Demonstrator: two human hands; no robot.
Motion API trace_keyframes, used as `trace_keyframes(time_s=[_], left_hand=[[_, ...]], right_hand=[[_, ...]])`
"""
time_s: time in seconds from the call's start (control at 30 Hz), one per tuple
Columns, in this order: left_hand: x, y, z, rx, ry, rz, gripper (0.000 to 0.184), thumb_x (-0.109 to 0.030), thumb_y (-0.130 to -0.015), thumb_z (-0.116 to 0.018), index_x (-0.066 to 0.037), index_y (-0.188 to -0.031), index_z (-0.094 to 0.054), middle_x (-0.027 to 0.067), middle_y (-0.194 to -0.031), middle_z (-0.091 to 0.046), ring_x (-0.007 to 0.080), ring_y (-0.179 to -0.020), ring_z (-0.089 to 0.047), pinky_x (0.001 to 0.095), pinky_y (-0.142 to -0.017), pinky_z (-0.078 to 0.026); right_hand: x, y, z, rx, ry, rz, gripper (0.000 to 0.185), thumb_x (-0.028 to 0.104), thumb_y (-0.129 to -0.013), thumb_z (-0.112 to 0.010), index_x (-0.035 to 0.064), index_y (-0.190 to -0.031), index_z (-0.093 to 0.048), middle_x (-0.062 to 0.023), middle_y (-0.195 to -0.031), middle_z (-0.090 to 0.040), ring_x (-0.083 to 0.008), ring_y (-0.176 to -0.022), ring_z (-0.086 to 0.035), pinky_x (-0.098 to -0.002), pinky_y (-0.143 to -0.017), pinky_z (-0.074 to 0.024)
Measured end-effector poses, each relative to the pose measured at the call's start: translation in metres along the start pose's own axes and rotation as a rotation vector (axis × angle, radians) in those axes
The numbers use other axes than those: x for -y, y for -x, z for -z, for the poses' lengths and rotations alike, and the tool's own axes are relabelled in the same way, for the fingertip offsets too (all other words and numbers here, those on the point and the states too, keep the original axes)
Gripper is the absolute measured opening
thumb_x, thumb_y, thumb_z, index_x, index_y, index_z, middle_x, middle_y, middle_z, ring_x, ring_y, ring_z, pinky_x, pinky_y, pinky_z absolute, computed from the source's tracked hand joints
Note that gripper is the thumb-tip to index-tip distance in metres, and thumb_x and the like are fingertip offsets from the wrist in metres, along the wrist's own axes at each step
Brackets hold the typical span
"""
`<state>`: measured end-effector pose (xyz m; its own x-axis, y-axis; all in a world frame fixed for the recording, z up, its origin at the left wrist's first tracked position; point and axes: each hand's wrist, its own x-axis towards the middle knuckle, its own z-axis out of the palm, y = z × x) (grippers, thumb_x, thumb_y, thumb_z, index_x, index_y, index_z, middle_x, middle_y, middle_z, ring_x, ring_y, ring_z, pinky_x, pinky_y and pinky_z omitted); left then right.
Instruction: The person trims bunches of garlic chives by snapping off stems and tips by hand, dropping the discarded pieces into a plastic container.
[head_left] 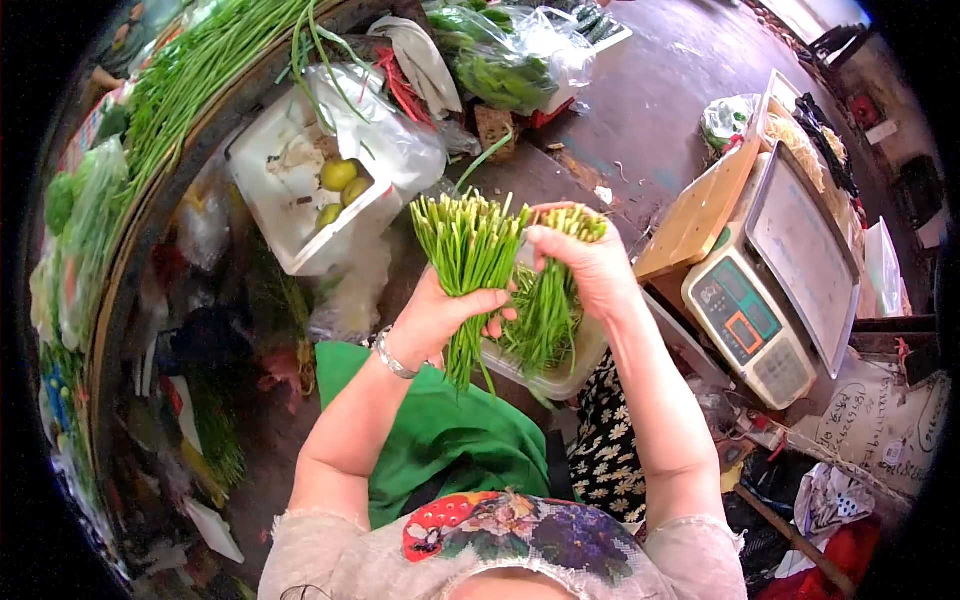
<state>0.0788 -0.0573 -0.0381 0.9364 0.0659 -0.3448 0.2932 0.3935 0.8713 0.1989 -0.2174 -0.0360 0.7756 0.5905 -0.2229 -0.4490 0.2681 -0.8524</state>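
Note:
My left hand (pixel 443 312) is closed around a thick bunch of green chives (pixel 468 240), cut ends pointing up and away from me. Beside it, my right hand (pixel 592 262) grips a smaller bunch of chives (pixel 553 290), its tops hanging downward. The two bunches are close together at the top. Below my hands, a pale plastic tub (pixel 585 365) at my lap holds loose greens. A green cloth (pixel 430 430) covers my left thigh. A silver bracelet or watch band (pixel 393 355) circles my left wrist.
To the left, a white foam box (pixel 265 175) holds several yellow-green fruits (pixel 338 175). Long green stalks (pixel 200 75) lie on a curved ledge at far left. A digital scale (pixel 750 310) and wooden board (pixel 690 225) stand right. Bagged vegetables (pixel 500 60) sit ahead.

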Motion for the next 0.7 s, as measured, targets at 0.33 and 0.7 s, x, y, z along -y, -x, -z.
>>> trace_keyframes(time_s=[0.33, 0.7], left_hand=[[0.000, -0.004, 0.010, -0.104, 0.010, -0.105, 0.023, -0.007, -0.085, -0.067, 0.001, -0.106, -0.061, 0.0097, -0.090, -0.065, 0.0215, -0.074, -0.066, 0.0311, -0.051, -0.051], [-0.004, -0.001, 0.012, -0.084, -0.040, -0.080, 0.028, -0.008, -0.082, -0.071, 0.001, -0.106, -0.059, 0.0104, -0.095, -0.065, 0.0223, -0.074, -0.065, 0.0326, -0.052, -0.052]], right_hand=[[0.006, 0.002, 0.014, -0.081, -0.052, 0.131, 0.015, 0.005, -0.082, -0.073, 0.0036, -0.091, -0.061, -0.0033, -0.076, -0.063, -0.0119, -0.063, -0.058, -0.0248, -0.058, -0.0465], [0.006, 0.001, 0.020, 0.034, -0.441, -0.024, 0.015, 0.019, -0.081, -0.069, 0.0080, -0.082, -0.059, -0.0033, -0.072, -0.061, -0.0176, -0.068, -0.061, -0.0399, -0.081, -0.0523]])
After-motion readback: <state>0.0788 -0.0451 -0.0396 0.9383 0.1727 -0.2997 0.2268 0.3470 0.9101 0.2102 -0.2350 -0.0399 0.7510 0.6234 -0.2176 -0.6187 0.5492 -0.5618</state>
